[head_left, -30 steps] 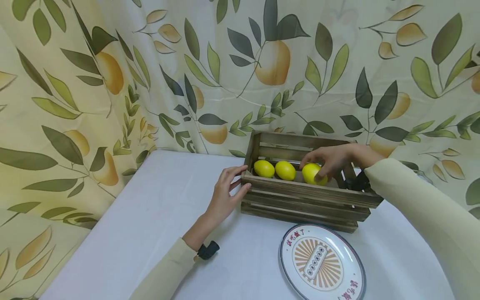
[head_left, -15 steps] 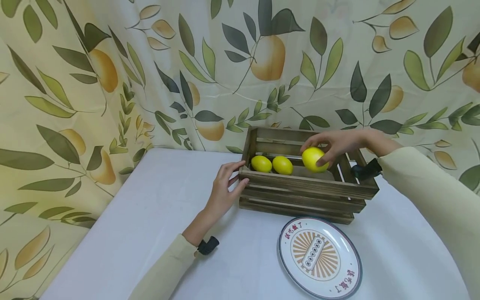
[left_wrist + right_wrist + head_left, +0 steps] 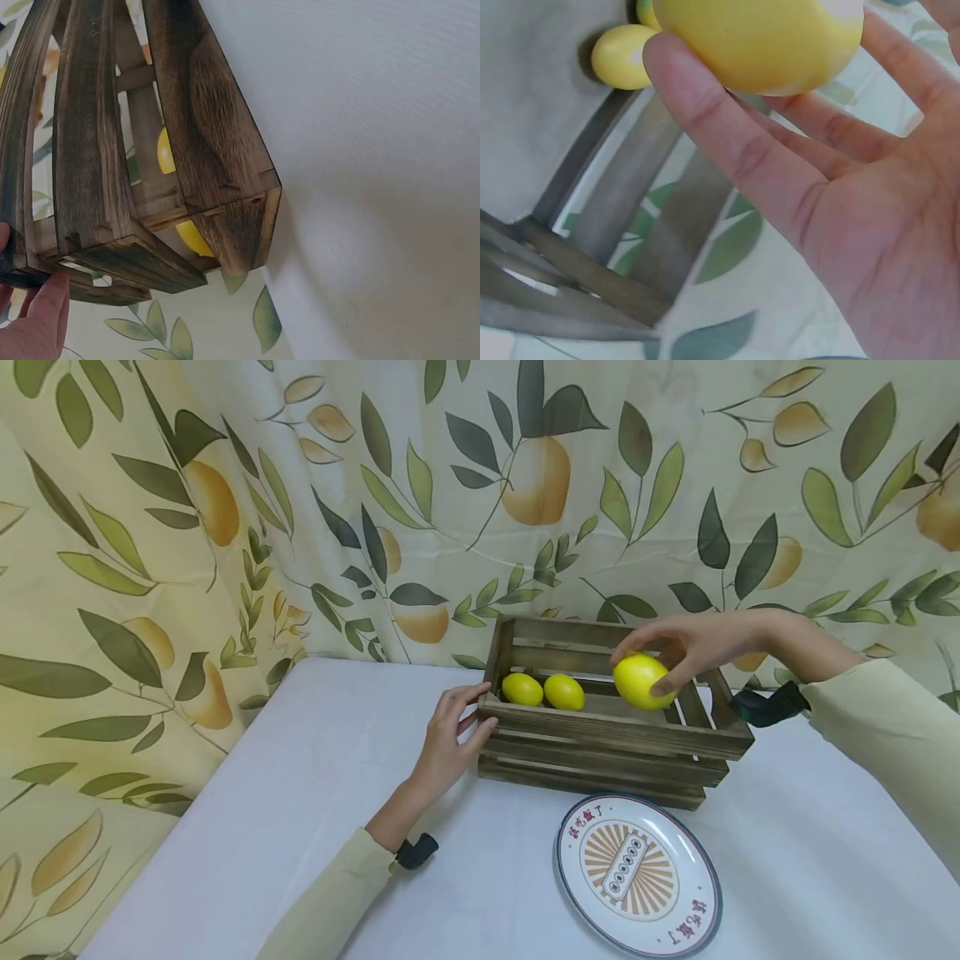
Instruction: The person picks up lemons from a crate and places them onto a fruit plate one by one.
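Note:
A slatted wooden crate [image 3: 600, 727] stands on the table, two yellow lemons [image 3: 522, 689] [image 3: 564, 692] lying in its left part. At the crate's upper left corner, the left hand [image 3: 448, 735] grips the end, thumb at the front corner; its fingers [image 3: 46, 319] touch the slats in the left wrist view. Above the crate's right part, the right hand [image 3: 697, 647] pinches a third lemon [image 3: 641, 682] between thumb and fingers. The right wrist view shows this lemon [image 3: 757, 45] large in the right hand [image 3: 855, 180].
A round white plate [image 3: 637, 877] with a blue rim and red lettering lies in front of the crate. White cloth [image 3: 337, 752] covers the table. A curtain [image 3: 465, 568] with a leaf and fruit pattern hangs close behind the crate.
The right hand has lifted its lemon from inside the crate to above it, moving slightly right. The left hand keeps its hold on the crate's corner. The head view has shifted a little.

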`<state>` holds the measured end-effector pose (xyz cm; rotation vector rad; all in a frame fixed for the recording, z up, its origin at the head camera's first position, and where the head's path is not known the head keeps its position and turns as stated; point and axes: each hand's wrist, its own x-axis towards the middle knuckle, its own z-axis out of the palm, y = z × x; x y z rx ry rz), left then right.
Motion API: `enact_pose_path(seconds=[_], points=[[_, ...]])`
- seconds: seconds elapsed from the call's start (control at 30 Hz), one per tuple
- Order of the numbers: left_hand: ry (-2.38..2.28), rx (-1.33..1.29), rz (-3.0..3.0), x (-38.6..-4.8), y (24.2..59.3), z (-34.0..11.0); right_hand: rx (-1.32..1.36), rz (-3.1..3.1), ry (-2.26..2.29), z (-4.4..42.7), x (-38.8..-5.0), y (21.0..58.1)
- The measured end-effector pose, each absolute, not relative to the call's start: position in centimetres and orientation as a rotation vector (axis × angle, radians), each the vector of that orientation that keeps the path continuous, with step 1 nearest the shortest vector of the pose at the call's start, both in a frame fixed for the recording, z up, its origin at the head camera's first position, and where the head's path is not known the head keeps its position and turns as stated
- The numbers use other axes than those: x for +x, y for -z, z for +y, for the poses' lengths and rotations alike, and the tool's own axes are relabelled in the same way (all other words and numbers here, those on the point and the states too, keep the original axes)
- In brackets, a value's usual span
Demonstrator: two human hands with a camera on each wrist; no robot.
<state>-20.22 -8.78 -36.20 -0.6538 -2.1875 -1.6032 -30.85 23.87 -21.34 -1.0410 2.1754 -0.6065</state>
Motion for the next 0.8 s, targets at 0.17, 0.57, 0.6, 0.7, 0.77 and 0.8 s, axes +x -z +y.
enact_pose_path(seconds=[0.17,0.57,0.6,0.7,0.77,0.8], points=[[1.607,-0.597,-2.195,-21.1,38.4,-9.3,-1.181,2.115,0.628,23.6,-29.2,21.0],[1.570,-0.664,-2.171,-21.9,38.4,-9.2,-1.216,2.141,0.544,23.3,-25.3,19.6],[1.576,-0.661,-2.171,-21.9,38.4,-9.2,-1.207,2.130,0.552,23.3,-24.9,19.6],[1.599,-0.651,-2.168,-21.8,38.4,-9.1,-1.209,2.101,0.560,23.1,-23.7,19.6],[1.617,-0.644,-2.165,-21.7,38.4,-8.9,-1.235,2.084,0.558,23.1,-23.0,19.8],[1.627,-0.640,-2.161,-21.7,38.4,-8.9,-1.246,2.071,0.561,23.1,-22.6,19.9]])
